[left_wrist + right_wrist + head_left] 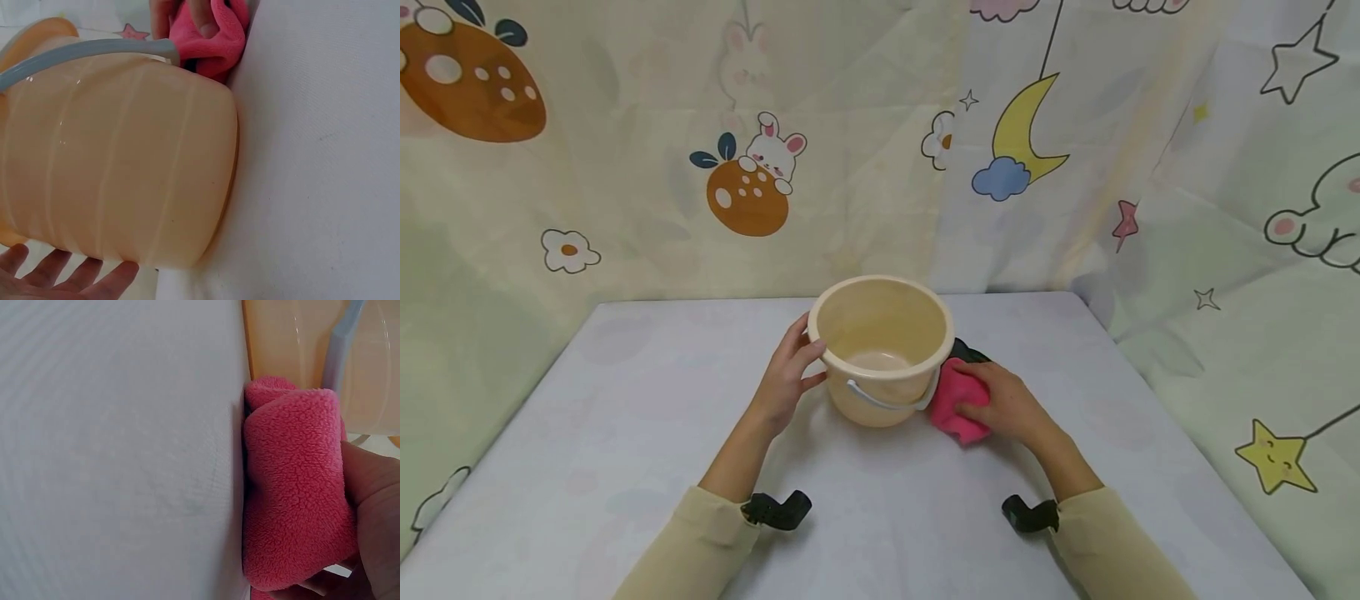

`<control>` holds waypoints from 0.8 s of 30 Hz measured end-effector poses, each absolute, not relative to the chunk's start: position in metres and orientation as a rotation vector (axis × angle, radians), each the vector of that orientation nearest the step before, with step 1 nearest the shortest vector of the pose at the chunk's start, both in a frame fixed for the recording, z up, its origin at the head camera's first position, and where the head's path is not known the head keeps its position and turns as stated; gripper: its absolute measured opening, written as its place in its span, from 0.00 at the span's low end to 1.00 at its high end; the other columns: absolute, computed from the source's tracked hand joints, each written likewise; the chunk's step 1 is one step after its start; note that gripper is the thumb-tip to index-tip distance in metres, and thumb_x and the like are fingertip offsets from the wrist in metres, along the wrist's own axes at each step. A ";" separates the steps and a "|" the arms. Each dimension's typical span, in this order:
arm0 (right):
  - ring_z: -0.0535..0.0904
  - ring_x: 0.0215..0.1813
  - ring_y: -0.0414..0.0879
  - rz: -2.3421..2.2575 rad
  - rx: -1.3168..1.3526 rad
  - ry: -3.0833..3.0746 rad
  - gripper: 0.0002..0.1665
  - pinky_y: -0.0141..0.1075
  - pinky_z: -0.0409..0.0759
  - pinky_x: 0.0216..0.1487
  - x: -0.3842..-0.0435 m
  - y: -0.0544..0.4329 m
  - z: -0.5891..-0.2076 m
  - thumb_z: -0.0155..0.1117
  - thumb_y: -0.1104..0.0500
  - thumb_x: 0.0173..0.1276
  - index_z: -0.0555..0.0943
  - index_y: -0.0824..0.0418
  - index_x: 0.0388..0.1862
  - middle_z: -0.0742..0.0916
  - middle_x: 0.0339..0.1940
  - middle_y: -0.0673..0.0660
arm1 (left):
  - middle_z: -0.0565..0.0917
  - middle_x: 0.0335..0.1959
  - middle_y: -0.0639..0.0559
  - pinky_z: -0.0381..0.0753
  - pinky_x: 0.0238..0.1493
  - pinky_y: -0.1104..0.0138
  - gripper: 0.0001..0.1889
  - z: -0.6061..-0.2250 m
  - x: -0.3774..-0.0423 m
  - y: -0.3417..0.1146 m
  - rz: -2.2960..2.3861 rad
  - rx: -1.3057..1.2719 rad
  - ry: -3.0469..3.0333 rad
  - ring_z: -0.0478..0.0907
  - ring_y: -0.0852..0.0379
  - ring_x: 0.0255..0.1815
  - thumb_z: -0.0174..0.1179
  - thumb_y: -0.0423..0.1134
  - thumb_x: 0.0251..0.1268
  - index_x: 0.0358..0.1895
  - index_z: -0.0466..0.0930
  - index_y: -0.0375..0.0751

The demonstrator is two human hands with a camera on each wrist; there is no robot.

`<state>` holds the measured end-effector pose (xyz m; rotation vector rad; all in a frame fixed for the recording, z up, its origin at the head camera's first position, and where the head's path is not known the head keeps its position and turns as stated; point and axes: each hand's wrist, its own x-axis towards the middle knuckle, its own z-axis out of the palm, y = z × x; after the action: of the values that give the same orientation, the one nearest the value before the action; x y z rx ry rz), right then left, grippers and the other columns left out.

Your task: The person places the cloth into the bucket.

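A cream plastic bucket [880,392] stands upright on the table, its grey-white handle [880,406] hanging down the near side. No contents show inside it. My left hand [786,375] is at the bucket's left side, fingers spread and nearly straight against the wall, thumb by the rim. In the left wrist view its fingertips [115,278] lie along the bucket's side. My right hand [1003,400] grips a folded pink towel [958,402] just right of the bucket. In the right wrist view the fluffy towel [300,487] is down at the tabletop, close beside the bucket.
A dark cloth-like thing [970,351] shows behind the pink towel, partly hidden by it. The white-covered table [662,433] extends to both sides and in front. Printed curtains [865,167] hang behind and at the sides. Black wrist mounts [778,510] stick out from both sleeves.
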<state>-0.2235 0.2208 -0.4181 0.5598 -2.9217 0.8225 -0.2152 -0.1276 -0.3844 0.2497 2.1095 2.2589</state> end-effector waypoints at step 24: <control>0.84 0.56 0.64 0.889 0.358 -2.743 0.27 0.58 0.84 0.57 -0.221 0.221 -0.414 0.76 0.61 0.64 0.82 0.64 0.62 0.88 0.55 0.68 | 0.65 0.75 0.36 0.71 0.71 0.39 0.33 -0.383 -0.212 -0.127 2.277 0.260 2.090 0.63 0.37 0.74 0.49 0.44 0.77 0.82 0.55 0.53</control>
<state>-0.2213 0.2205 -0.4136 0.3581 -2.7425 0.8886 -0.2121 -0.1271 -0.3831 0.2598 2.0899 2.2771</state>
